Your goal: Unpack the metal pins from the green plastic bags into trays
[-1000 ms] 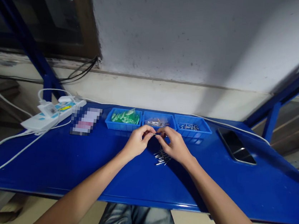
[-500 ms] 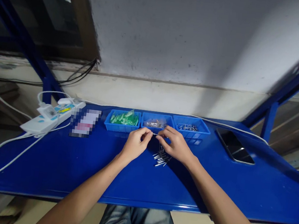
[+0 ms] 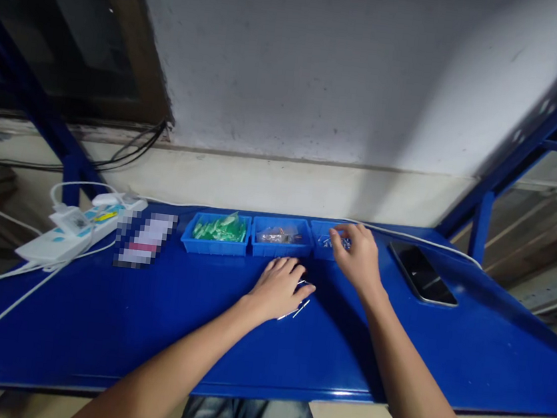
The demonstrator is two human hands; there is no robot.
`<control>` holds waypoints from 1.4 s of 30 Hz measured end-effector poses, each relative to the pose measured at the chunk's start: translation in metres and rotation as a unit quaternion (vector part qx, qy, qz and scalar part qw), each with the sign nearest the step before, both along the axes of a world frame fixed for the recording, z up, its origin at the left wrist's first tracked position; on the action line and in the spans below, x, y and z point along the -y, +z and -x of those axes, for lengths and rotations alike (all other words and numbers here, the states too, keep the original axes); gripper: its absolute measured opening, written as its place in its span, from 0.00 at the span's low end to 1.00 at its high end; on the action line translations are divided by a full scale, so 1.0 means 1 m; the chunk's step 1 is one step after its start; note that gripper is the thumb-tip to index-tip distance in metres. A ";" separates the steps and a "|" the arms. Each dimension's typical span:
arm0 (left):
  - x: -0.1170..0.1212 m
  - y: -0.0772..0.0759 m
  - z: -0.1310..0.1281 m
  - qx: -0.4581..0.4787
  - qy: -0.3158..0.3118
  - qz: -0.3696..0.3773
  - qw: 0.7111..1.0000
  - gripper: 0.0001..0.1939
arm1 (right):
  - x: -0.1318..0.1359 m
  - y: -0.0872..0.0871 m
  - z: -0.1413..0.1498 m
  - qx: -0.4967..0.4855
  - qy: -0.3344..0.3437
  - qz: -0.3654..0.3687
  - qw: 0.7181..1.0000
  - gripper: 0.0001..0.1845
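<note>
My left hand (image 3: 279, 289) lies palm down on the blue table, fingers spread and thumb apart, over a small pile of thin silver metal pins (image 3: 301, 308) that look like rivets. Most of the pile is hidden beneath it. My right hand (image 3: 360, 255) is over the right blue bin (image 3: 318, 248), its thumb and forefinger curved and slightly apart. Similar small metal pieces (image 3: 326, 240) lie in that bin, partly covered by the hand. Nothing shows clearly between the right fingers.
A middle bin (image 3: 281, 249) holds small parts in clear plastic, and a left bin (image 3: 214, 247) holds green packets. A dark phone (image 3: 422, 274) lies at right. At left are a blurred-out flat item (image 3: 147, 241) and a white power strip (image 3: 77, 230) with trailing cables.
My hands have parted from a shared pinch on a thin pin. The left came down onto the pile; the right moved rightward to the right bin. The view shifted slightly.
</note>
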State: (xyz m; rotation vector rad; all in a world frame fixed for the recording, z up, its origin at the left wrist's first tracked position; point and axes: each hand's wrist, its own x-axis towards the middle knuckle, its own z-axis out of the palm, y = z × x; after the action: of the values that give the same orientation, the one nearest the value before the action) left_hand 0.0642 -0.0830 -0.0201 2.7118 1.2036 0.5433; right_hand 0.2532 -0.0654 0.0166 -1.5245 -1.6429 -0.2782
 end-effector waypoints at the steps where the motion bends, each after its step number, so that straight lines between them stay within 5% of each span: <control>1: 0.003 0.001 0.003 -0.009 0.004 -0.004 1.000 0.18 | 0.003 0.001 0.008 -0.003 0.031 0.008 0.999 0.12; 6: 0.002 0.010 0.033 -0.043 -0.026 0.013 0.999 0.14 | 0.013 0.003 0.038 0.023 0.164 0.088 0.982 0.11; 10: -0.016 0.014 0.057 -0.008 -0.056 0.077 0.995 0.20 | 0.017 0.001 0.036 0.087 0.263 0.222 0.935 0.13; 16: -0.025 0.012 0.070 -0.010 0.045 0.115 0.992 0.09 | 0.021 -0.008 0.039 0.149 0.271 0.324 0.894 0.20; 23: -0.022 0.013 0.065 0.012 0.062 0.076 0.995 0.07 | 0.020 -0.014 0.052 0.129 0.285 0.283 0.907 0.11; 32: -0.021 0.023 0.053 0.245 0.030 0.120 0.961 0.08 | 0.020 -0.011 0.062 0.087 0.284 0.155 0.942 0.05; 42: -0.017 0.030 0.056 0.253 0.023 0.037 0.967 0.07 | 0.020 -0.010 0.062 0.044 0.259 0.113 0.958 0.08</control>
State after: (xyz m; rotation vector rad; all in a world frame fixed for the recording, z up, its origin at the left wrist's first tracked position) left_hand 0.0086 -0.0657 0.0100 2.2763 1.1147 1.0883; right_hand 0.1914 -0.0852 0.0071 -1.1916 -2.1323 0.1329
